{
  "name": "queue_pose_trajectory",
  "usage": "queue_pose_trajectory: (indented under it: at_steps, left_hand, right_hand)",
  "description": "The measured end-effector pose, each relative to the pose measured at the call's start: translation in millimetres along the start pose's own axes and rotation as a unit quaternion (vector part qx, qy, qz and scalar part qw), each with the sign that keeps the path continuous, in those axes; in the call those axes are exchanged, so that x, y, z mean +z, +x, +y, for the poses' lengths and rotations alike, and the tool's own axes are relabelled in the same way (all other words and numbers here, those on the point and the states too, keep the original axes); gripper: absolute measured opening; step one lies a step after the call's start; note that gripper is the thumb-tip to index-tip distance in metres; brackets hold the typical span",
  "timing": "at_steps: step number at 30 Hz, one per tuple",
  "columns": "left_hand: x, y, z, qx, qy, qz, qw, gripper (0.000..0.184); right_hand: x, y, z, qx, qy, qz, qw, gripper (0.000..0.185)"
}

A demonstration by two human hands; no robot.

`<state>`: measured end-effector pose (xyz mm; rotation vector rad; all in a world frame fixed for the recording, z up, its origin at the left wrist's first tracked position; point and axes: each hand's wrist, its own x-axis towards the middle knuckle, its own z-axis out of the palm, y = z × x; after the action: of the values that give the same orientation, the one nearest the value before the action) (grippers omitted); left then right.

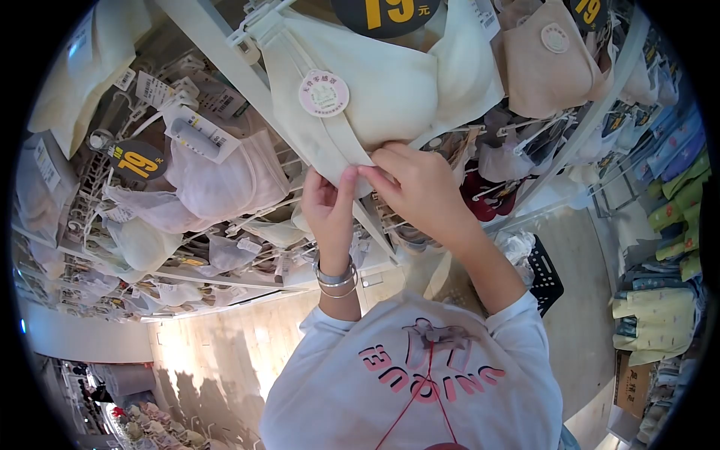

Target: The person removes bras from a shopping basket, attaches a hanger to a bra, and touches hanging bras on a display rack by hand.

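Observation:
A cream-white bra [390,82] hangs on a white hanger at the top middle of the head view, with a round pink-edged tag [324,93] on its strap. My left hand [330,202] is closed on the bra's lower edge, thumb and fingers pinching the fabric. Right beside it, my right hand [412,180] pinches the same edge just below the cup. The two thumbs nearly meet. A watch and a bangle circle my left wrist. What lies behind the pinched fabric is hidden.
Racks of hanging bras [217,180] fill the left, with a black price sign [138,160]. A beige bra [551,60] hangs at the upper right. A black basket [546,274] stands on the floor [585,247]. Folded clothes [654,322] line the right side.

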<state>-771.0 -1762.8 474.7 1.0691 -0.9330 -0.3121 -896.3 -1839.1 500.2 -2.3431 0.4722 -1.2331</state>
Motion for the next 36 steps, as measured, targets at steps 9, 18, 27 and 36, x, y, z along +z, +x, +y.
queue_pose_trajectory:
  at_steps: [9, 18, 27, 36]
  left_hand:
    - [-4, 13, 3, 0.064, 0.081, 0.115, 0.988, 0.021]
    - [15, -16, -7, 0.434, 0.302, 0.078, 0.845, 0.049]
    - [134, 68, 44, 0.37, 0.604, -0.084, 0.701, 0.047]
    - [127, 75, 46, 0.304, 0.636, -0.141, 0.696, 0.03]
  right_hand:
    - [-15, -14, 5, 0.039, 0.085, 0.187, 0.978, 0.018]
    - [-23, -13, 122, 0.245, 0.183, 0.319, 0.897, 0.048]
    - [3, 9, 131, 0.222, 0.338, 0.257, 0.878, 0.043]
    - [13, 19, 96, 0.212, 0.298, 0.322, 0.873, 0.034]
